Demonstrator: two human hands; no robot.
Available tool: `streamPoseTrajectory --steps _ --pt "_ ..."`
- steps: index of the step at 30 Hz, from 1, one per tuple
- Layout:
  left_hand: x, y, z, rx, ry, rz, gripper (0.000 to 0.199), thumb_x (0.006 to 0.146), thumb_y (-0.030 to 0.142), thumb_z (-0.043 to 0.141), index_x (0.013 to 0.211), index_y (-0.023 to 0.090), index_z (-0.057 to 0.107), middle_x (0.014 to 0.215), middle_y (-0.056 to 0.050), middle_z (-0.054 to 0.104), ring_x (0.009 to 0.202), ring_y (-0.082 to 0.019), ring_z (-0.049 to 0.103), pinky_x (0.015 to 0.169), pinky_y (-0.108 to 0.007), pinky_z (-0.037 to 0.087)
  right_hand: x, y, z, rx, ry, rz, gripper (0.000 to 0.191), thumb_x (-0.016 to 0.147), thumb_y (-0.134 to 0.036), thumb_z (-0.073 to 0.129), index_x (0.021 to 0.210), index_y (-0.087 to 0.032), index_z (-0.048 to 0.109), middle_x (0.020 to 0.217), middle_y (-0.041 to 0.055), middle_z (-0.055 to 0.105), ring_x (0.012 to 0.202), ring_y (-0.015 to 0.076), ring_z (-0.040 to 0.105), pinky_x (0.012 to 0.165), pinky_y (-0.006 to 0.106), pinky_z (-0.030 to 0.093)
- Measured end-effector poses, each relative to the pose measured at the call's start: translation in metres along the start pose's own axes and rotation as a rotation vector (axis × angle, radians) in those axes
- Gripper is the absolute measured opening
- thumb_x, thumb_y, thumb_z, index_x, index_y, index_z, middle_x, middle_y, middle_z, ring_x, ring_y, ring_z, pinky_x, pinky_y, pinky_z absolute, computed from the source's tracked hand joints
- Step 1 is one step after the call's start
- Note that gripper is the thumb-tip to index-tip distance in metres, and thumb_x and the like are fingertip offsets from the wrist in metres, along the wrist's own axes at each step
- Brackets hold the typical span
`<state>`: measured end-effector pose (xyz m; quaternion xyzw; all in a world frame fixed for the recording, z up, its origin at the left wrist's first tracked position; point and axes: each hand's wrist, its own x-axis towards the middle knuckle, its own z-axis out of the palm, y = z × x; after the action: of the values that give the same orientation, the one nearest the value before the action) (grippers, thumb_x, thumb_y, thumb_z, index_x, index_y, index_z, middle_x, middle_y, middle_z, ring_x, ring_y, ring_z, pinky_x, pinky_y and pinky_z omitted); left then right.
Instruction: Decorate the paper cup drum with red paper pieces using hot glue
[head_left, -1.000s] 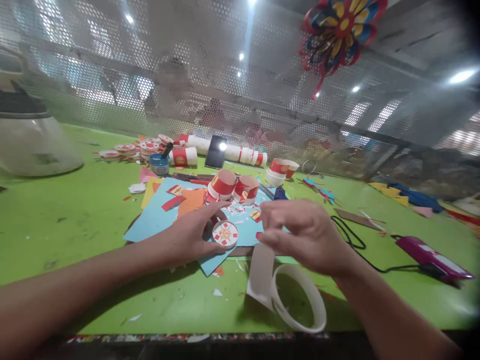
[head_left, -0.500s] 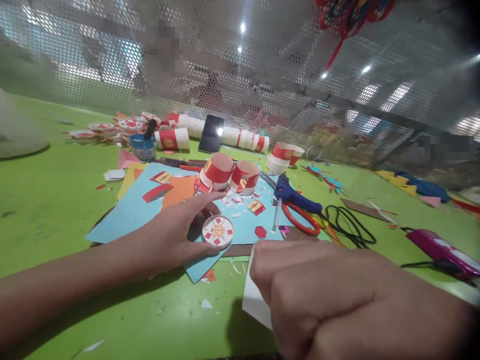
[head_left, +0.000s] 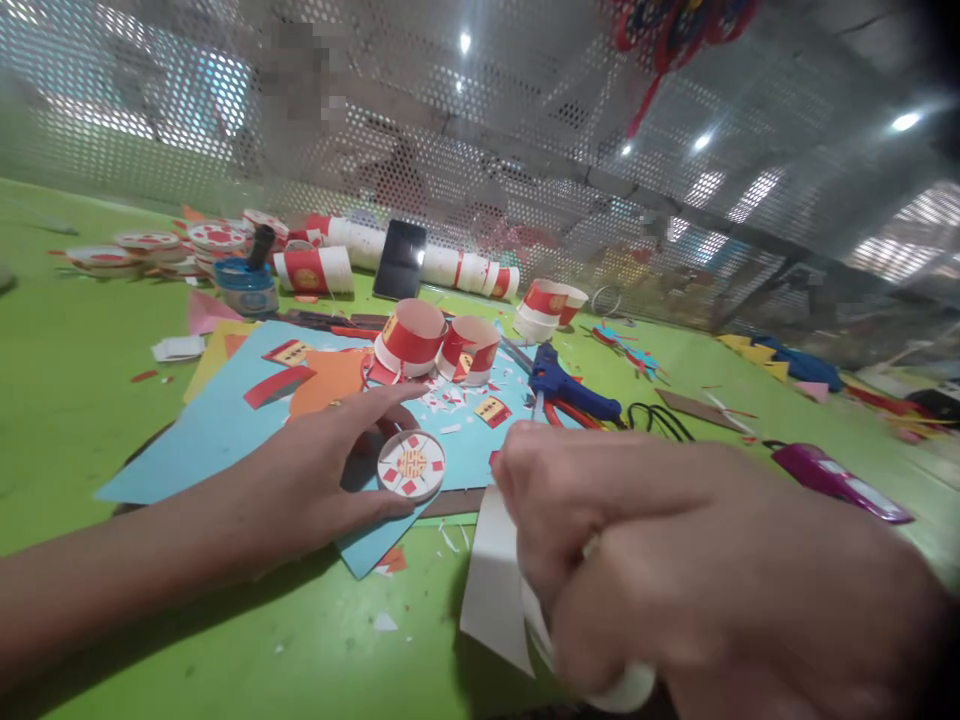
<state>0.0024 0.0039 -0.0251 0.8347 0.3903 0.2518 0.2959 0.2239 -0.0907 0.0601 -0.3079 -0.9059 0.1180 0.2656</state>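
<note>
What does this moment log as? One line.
left hand: holding patterned disc | right hand: gripping pale strip | glue gun: beyond right hand

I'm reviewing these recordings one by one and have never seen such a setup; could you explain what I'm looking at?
There is no machine here: a person works with two bare hands, and every picture comes from one camera worn on the head. The left hand has a round disc between thumb and fingers. The right hand, near the camera, appears to grip a pale strip. The green table bears blue paper, red-and-white cups, a phone and what looks like a glue gun.
</note>
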Motion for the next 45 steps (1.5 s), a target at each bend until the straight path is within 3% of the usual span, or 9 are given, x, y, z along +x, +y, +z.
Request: streamPoseTrajectory --steps 3,5,9,13,21,31,45 --pt "0.000 0.001 -0.001 -0.004 0.013 -0.009 0.076 0.072 0.039 0.069 0.141 0.025 0.039 0.111 -0.007 0.065 0.089 -0.025 0.062 0.079 -0.040 0.051 0.017 0.016 0.006 0.146 0.270 -0.033 0.034 0.089 -0.032 0.063 0.059 -0.017 0.057 0.060 -0.0007 0.054 0.056 0.0106 0.051 0.052 0.025 0.042" --pt "-0.001 0.003 -0.002 -0.005 0.024 -0.010 0.073 0.073 0.038 0.069 0.139 0.024 0.042 0.109 -0.007 0.065 0.088 -0.025 0.062 0.079 -0.040 0.051 0.023 0.031 0.011 0.047 0.328 0.000 0.031 0.087 -0.022 0.066 0.058 -0.015 0.058 0.059 0.0009 0.054 0.056 0.0106 0.050 0.052 0.026 0.039" --pt "-0.002 0.005 -0.002 -0.013 0.046 0.030 0.073 0.075 0.035 0.069 0.141 0.024 0.040 0.109 -0.007 0.065 0.086 -0.023 0.062 0.077 -0.039 0.052 0.026 0.057 0.018 -0.101 0.302 0.049 0.024 0.088 -0.017 0.064 0.064 -0.010 0.065 0.062 0.0041 0.057 0.058 0.0119 0.049 0.056 0.028 0.038" --pt "-0.004 0.006 -0.003 -0.017 0.066 0.057 0.077 0.077 0.032 0.068 0.145 0.027 0.034 0.114 -0.007 0.063 0.084 -0.020 0.062 0.076 -0.037 0.052 0.027 0.067 0.020 -0.127 0.260 0.123 0.025 0.089 -0.018 0.060 0.067 -0.009 0.067 0.063 0.0041 0.058 0.059 0.0123 0.049 0.058 0.028 0.037" --pt "-0.005 0.008 -0.003 0.009 0.091 0.078 0.072 0.079 0.029 0.067 0.144 0.027 0.037 0.112 -0.005 0.062 0.083 -0.018 0.058 0.075 -0.034 0.051 0.025 0.068 0.025 -0.145 0.209 0.126 0.026 0.090 -0.019 0.059 0.067 -0.009 0.065 0.063 0.0030 0.056 0.059 0.0119 0.047 0.058 0.028 0.036" --pt "-0.003 0.007 -0.004 -0.001 0.061 0.053 0.077 0.074 0.027 0.071 0.142 0.022 0.037 0.108 -0.006 0.064 0.089 -0.022 0.060 0.080 -0.039 0.050 0.026 0.068 0.027 -0.123 0.197 0.131 0.027 0.090 -0.018 0.058 0.065 -0.010 0.062 0.064 0.0025 0.056 0.060 0.0112 0.047 0.059 0.027 0.036" --pt "-0.001 0.008 -0.002 -0.019 0.035 0.029 0.074 0.073 0.029 0.071 0.140 0.022 0.040 0.103 -0.005 0.063 0.082 -0.020 0.059 0.074 -0.035 0.049 0.025 0.074 0.034 -0.107 0.153 0.114 0.027 0.091 -0.021 0.058 0.065 -0.012 0.062 0.062 0.0015 0.056 0.058 0.0120 0.045 0.058 0.028 0.035"
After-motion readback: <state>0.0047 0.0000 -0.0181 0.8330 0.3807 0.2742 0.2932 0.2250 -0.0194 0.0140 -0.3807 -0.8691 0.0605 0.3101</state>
